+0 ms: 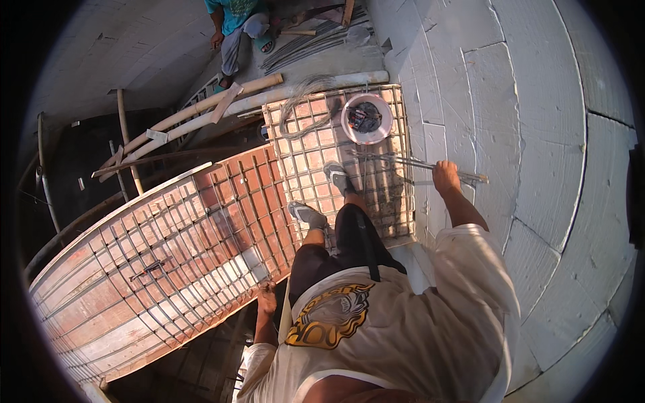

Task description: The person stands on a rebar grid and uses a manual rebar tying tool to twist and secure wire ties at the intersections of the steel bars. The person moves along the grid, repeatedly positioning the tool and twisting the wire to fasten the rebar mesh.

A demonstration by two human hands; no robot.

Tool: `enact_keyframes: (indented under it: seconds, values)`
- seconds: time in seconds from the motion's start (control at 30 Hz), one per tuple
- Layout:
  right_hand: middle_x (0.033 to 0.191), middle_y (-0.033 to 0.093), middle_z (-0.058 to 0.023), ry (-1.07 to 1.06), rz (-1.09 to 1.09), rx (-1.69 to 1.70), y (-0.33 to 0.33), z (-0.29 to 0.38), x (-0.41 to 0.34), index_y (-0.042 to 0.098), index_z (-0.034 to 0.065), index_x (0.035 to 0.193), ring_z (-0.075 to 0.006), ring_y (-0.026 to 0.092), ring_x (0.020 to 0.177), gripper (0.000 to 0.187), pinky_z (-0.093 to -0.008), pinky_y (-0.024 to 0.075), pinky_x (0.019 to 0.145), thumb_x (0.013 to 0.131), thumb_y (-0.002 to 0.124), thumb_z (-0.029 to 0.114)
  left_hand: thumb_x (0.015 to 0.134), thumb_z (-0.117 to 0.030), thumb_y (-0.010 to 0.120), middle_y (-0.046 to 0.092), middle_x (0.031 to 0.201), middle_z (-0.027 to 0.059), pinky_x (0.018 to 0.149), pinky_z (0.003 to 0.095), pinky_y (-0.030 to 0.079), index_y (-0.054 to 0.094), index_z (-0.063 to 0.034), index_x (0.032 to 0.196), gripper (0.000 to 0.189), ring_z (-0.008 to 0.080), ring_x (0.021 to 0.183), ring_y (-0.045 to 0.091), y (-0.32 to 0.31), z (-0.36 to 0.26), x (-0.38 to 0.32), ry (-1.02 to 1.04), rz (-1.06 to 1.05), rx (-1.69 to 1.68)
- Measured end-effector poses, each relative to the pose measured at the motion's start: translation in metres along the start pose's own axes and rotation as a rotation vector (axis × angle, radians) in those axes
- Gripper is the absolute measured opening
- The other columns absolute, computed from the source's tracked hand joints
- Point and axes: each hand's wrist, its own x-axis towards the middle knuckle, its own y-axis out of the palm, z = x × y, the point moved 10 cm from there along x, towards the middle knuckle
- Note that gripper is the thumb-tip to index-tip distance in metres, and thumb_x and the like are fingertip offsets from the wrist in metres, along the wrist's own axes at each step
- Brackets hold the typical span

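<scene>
My right hand (446, 177) is closed around several thin steel rods (410, 162), held out to my right near the block wall. The rods' far ends reach over the rebar grid (307, 174) where I stand. My left hand (266, 297) is low at my left side, by the edge of the lower formwork; whether it grips anything is unclear. Ahead of my feet a pale bucket (385, 133) with dark contents and a tool rests on the grid. Left of it lies a loose coil of tie wire (289, 132). A hand tool (148, 270) lies on the lower grid.
Bamboo poles (201, 108) run past the formwork's far-left edge, above a dark drop. Another drop shows below the near formwork edge. The block wall (484, 101) rises on my right. A person (237, 25) sits at the top, near a bundle of rebar (307, 50).
</scene>
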Motion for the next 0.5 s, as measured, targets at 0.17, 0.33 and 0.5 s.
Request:
enact_keyframes:
  seconds: [0.17,0.33,0.5]
  values:
    - [0.096,0.059,-0.0066,-0.118,0.090,0.010,0.037,-0.025,-0.010,0.061,0.0128,0.108,-0.0224,0.058,0.092,0.020,-0.0416,0.0449,0.071,0.097,0.048,0.023,0.095,-0.007,0.060,0.063,0.093,0.0035,0.073,0.0237,0.049,0.060,-0.0096,0.096,0.003,0.0142,0.087,0.062,0.016,0.083,-0.032,-0.353,-0.065,-1.077]
    - [0.094,0.061,-0.0073,-0.078,0.111,0.007,0.040,-0.026,0.000,0.063,0.0111,0.108,-0.0247,0.061,0.090,0.023,-0.0424,0.0457,0.068,0.099,0.045,0.023,0.096,-0.017,0.064,0.060,0.085,-0.0016,0.067,0.0232,0.043,0.058,-0.0095,0.094,0.010,0.0098,0.077,0.056,0.030,0.052,-0.033,-0.523,0.089,-0.636]
    - [0.094,0.067,-0.0121,0.046,0.233,0.269,0.009,0.002,-0.023,0.065,0.0085,0.102,-0.0292,0.068,0.086,0.023,-0.0453,0.0518,0.070,0.095,0.048,0.022,0.094,-0.013,0.065,0.062,0.086,0.0024,0.073,0.0263,0.049,0.058,-0.0073,0.094,0.010,0.0129,0.078,0.059,0.040,0.084,-0.037,-0.332,0.016,-0.832]
